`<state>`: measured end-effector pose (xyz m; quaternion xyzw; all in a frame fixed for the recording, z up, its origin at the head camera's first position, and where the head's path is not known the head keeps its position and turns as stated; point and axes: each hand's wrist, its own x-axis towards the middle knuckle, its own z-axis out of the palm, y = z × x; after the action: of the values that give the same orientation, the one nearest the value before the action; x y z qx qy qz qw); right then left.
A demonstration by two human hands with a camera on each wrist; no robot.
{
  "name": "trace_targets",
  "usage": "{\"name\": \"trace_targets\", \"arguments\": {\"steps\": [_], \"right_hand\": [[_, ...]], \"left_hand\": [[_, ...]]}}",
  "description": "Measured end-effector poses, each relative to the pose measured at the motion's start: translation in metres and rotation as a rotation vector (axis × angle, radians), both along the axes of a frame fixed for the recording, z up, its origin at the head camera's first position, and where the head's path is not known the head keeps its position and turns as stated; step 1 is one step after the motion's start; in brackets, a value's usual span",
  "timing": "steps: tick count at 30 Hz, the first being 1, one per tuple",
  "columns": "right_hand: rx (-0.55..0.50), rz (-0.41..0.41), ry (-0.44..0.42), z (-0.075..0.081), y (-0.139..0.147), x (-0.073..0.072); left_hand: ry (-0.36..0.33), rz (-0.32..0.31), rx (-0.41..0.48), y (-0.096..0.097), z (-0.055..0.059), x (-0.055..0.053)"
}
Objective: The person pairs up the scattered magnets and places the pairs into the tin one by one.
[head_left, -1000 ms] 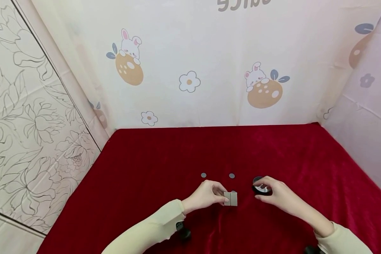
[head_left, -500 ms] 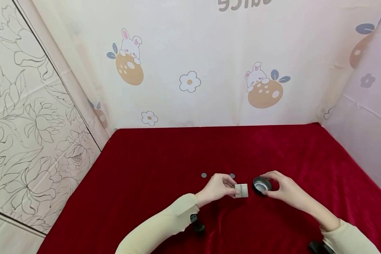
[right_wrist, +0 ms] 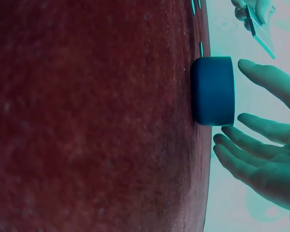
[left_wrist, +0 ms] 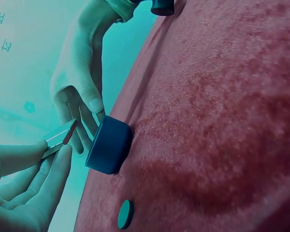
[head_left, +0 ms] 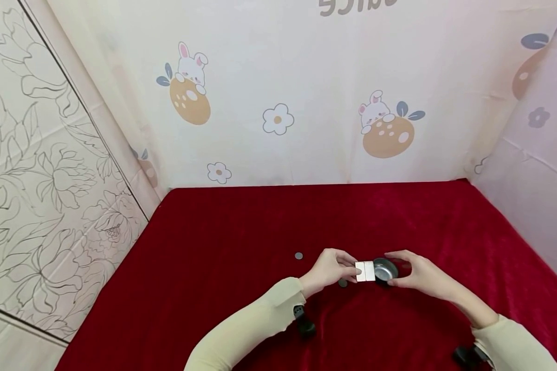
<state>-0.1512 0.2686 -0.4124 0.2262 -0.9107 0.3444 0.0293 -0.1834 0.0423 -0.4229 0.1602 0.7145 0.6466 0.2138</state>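
My left hand [head_left: 330, 269] pinches a small, flat, square silvery piece [head_left: 365, 271] with a line across its face, between thumb and fingers. The piece is held above the cloth, by the left side of a small round bowl [head_left: 385, 271], dark outside and shiny metal inside. The bowl [left_wrist: 109, 145] stands upright on the cloth. My right hand [head_left: 422, 276] is at the bowl's right side, fingers spread and loosely bent around it. In the right wrist view, the fingertips [right_wrist: 246, 65] stand close to the rim without a clear grip. The bowl's contents cannot be made out.
Flat grey discs lie on the red cloth: one disc [head_left: 299, 255] left of my hands, another disc [head_left: 343, 283] just below my left hand. The red cloth [head_left: 241, 221] covers the table. A patterned curtain [head_left: 325, 67] hangs behind it.
My left hand has moved right and slightly away with the square piece, up to the bowl. My right hand has drawn back from over the bowl to its right side, uncovering its inside.
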Motion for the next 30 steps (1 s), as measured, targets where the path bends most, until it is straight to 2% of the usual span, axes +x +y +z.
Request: {"name": "trace_targets", "arguments": {"steps": [5, 9, 15, 25, 30], "right_hand": [[-0.066, 0.057, -0.152, -0.001, 0.005, -0.005], [-0.094, 0.081, -0.221, -0.002, 0.007, -0.008], [-0.097, 0.082, -0.23, -0.003, 0.005, -0.008], [-0.081, 0.05, -0.248, -0.003, 0.003, -0.008], [-0.081, 0.053, -0.232, -0.004, 0.003, -0.009]], "left_hand": [[-0.043, 0.024, 0.018, 0.008, -0.001, -0.003], [-0.061, 0.026, 0.023, 0.015, -0.002, -0.005], [-0.085, 0.037, 0.025, 0.023, -0.004, -0.006], [-0.14, 0.091, 0.015, 0.038, -0.014, -0.011], [-0.176, 0.126, -0.004, 0.041, -0.014, -0.012]]}}
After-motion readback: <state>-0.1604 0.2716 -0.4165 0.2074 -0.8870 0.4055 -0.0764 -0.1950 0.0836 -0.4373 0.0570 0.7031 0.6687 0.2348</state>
